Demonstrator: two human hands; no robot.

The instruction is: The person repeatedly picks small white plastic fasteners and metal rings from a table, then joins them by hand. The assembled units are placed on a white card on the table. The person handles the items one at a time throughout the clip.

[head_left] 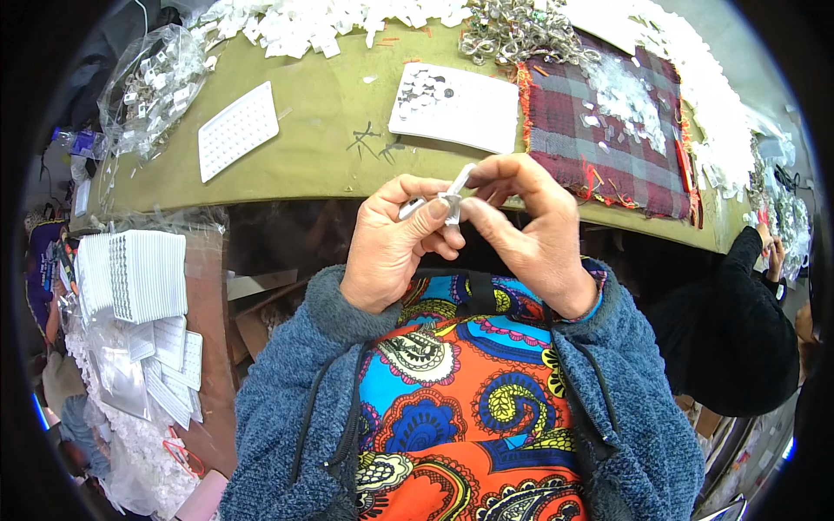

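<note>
- A small white-and-silver piece with a slim pale strip is held up between both hands, on the wearer's side of the white rectangular board scattered with dark round bits, the landmark here.
- The left hand has its grip pinching the piece between thumb and fingers, apparently to steady it.
- The right hand has its grip pinching the strip end, seemingly so that small parts can be handled finely.
- Right of the board, the fringed maroon-and-grey plaid cloth bears loose translucent bits, perhaps to stop them sliding on the green-covered table.
- Left of the board lies a white dimpled tray, probably for keeping pieces in rows.
</note>
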